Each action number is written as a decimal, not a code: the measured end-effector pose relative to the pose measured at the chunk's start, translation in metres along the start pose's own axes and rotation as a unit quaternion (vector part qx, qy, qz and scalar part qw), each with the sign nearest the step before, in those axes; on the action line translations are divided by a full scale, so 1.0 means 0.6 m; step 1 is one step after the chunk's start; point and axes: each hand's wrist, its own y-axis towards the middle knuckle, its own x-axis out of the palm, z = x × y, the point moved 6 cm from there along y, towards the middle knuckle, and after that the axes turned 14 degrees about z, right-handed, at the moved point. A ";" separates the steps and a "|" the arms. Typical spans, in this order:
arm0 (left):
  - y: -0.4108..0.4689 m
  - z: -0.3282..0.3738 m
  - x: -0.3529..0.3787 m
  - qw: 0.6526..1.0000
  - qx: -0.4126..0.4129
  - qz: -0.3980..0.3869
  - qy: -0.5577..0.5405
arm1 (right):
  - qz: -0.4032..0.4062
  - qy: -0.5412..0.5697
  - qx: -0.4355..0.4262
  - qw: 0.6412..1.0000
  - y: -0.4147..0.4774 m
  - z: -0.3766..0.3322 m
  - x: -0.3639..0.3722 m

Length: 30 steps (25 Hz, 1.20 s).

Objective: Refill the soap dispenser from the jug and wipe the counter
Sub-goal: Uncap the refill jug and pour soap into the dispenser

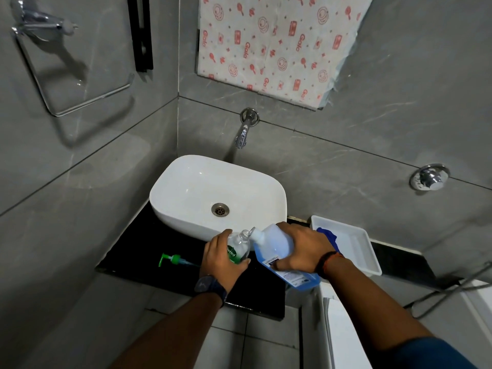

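Dispenser (238, 247) body and jug (277, 251) middle behind the hands.

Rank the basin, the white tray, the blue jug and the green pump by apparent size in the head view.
1. Basin
2. White tray
3. Blue jug, partly hidden by the right hand, so its place against the tray is unsure
4. Green pump

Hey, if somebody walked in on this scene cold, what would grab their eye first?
Front and centre, the right hand tips a translucent jug of blue liquid so its spout meets the open neck of the clear soap bottle with the green label, which the left hand steadies on the black counter. Just behind sits the white oval basin. The green pump head lies loose on the counter, left of the hands.
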 end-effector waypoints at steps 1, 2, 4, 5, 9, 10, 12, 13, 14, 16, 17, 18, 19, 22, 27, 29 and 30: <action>0.000 0.000 0.001 1.000 -0.002 -0.001 -0.001 | -0.002 -0.001 0.001 1.000 0.001 0.002 -0.001; 0.000 -0.001 0.002 1.000 -0.003 -0.002 -0.002 | -0.004 -0.004 0.001 1.000 0.003 0.004 -0.002; -0.001 -0.002 0.004 1.000 -0.004 -0.003 -0.001 | -0.013 -0.013 -0.001 1.000 0.005 0.007 -0.002; -0.002 -0.003 0.005 1.000 -0.004 -0.005 0.001 | -0.018 -0.020 -0.003 1.000 0.006 0.007 -0.002; -0.005 -0.006 0.008 1.000 -0.016 -0.009 0.003 | -0.035 -0.035 -0.006 0.999 0.010 0.010 0.001; -0.005 -0.007 0.008 1.000 -0.018 -0.009 0.003 | -0.036 -0.038 -0.007 0.999 0.011 0.010 0.001; -0.004 -0.007 0.007 1.000 -0.020 -0.010 0.005 | -0.034 -0.046 -0.011 0.998 0.015 0.011 0.001; -0.003 -0.007 0.006 1.000 -0.019 -0.011 0.006 | -0.033 -0.048 -0.012 0.998 0.016 0.011 0.000; -0.003 -0.007 0.005 1.000 -0.019 -0.012 0.007 | -0.032 -0.050 -0.014 0.998 0.017 0.010 0.000; -0.002 -0.007 0.004 1.000 -0.019 -0.011 0.008 | -0.036 -0.050 -0.019 0.998 0.020 0.010 -0.001; -0.001 -0.007 0.003 1.000 -0.021 -0.011 0.008 | -0.039 -0.050 -0.021 0.998 0.022 0.009 -0.002; -0.001 -0.007 0.002 1.000 -0.022 -0.011 0.008 | -0.041 -0.052 -0.023 0.998 0.022 0.009 -0.002; 0.000 -0.006 0.002 1.000 -0.023 -0.011 0.010 | -0.042 -0.054 -0.025 0.997 0.023 0.008 -0.003; 0.002 -0.004 0.000 0.999 -0.025 -0.018 0.014 | -0.038 -0.061 -0.029 0.997 0.025 0.008 -0.006; 0.001 -0.003 -0.001 0.999 -0.023 -0.020 0.012 | -0.033 -0.088 -0.043 0.995 0.029 0.005 -0.011; 0.002 -0.003 -0.001 0.999 -0.021 -0.021 0.014 | -0.040 -0.092 -0.046 0.994 0.031 0.003 -0.012; 0.004 -0.003 -0.001 0.999 -0.020 -0.020 0.015 | -0.044 -0.091 -0.046 0.994 0.031 0.002 -0.012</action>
